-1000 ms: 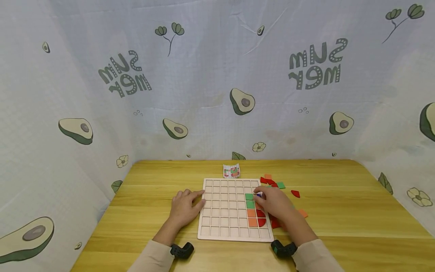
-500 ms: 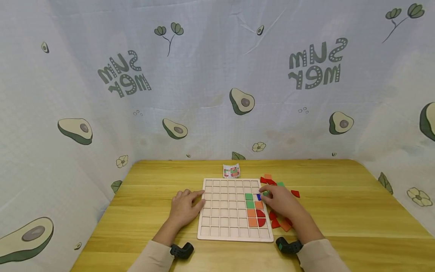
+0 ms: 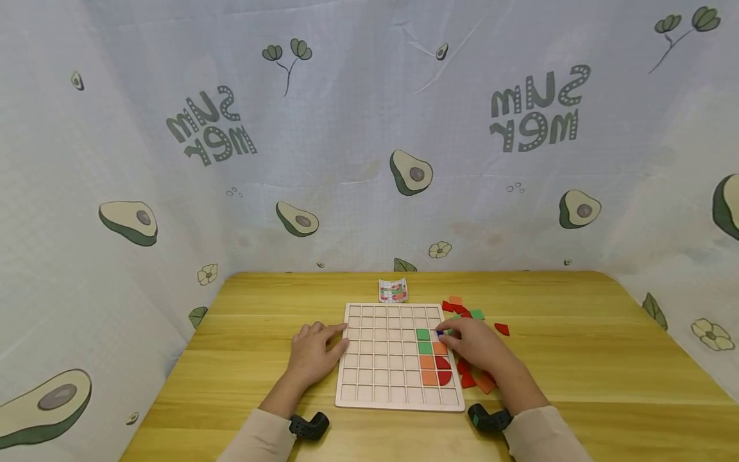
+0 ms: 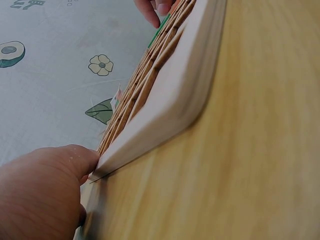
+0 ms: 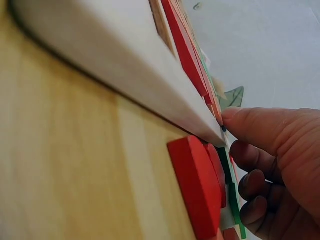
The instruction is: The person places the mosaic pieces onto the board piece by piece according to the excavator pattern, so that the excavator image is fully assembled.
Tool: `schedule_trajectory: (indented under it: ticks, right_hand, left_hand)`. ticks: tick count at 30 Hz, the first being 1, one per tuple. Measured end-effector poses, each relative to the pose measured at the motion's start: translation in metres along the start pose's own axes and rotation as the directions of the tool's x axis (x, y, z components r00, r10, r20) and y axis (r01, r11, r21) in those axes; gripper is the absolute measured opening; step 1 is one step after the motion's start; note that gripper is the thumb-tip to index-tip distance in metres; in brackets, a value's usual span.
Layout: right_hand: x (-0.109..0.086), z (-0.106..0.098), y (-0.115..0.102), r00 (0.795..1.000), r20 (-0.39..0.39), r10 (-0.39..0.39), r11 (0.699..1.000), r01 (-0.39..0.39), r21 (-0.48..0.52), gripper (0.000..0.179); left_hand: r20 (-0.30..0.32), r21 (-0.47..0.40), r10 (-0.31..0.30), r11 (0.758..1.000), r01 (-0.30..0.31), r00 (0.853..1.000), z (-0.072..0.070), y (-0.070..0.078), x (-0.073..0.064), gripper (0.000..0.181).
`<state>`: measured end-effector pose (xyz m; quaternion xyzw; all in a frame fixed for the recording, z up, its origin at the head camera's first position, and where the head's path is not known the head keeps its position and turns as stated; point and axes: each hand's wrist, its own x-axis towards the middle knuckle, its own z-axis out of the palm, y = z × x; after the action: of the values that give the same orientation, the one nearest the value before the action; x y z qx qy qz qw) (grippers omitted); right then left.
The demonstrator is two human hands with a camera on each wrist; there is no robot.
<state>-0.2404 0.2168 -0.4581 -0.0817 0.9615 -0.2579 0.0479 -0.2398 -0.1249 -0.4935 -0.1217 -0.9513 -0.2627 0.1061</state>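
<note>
A square wooden grid board (image 3: 381,401) lies on the table in front of me. My left hand (image 3: 314,351) rests at its left edge, the thumb and index fingertip touching the rim. On the board's right side, the thumb and index finger of my right hand (image 3: 475,341) pinch a small blue tile (image 3: 440,333), mostly covered by the fingertips. In the right wrist view the thumb meets the blue tile at the board's edge, and the other fingers curl below. Beside it sit green tiles (image 3: 424,347), orange tiles (image 3: 427,362) and red quarter-round tiles (image 3: 443,377) in the cells.
Loose red tiles (image 3: 468,380), orange and green ones lie along the board's right side, partly under my right hand. One red tile (image 3: 502,329) lies farther right. A small patterned card (image 3: 393,290) stands behind the board. A printed curtain (image 3: 358,224) closes off the back.
My right hand drew back slightly to the right, uncovering the blue tile and an orange tile, then moved a little left onto the blue tile again. The left hand has stayed still.
</note>
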Motion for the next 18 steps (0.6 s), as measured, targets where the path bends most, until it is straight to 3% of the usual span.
schedule_trajectory:
  ticks: [7, 12, 18]
  right_hand:
    - [-0.003, -0.009, 0.005, 0.999, -0.042, 0.011, 1.0, -0.01, 0.026, 0.03]
    - [-0.008, -0.024, 0.021, 0.991, -0.11, 0.071, 0.997, -0.069, 0.024, 0.034]
    - [-0.009, -0.028, 0.036, 0.984, -0.102, 0.145, 0.989, -0.141, 0.042, 0.036]
  left_hand:
    - [0.005, 0.001, -0.003, 1.0, 0.003, 1.0, 0.0, 0.0, 0.0, 0.037]
    - [0.008, 0.006, -0.003, 1.0, 0.003, 1.0, 0.001, -0.001, 0.0, 0.038]
    - [0.007, 0.003, 0.0, 1.0, 0.0, 1.0, 0.001, -0.002, 0.001, 0.038]
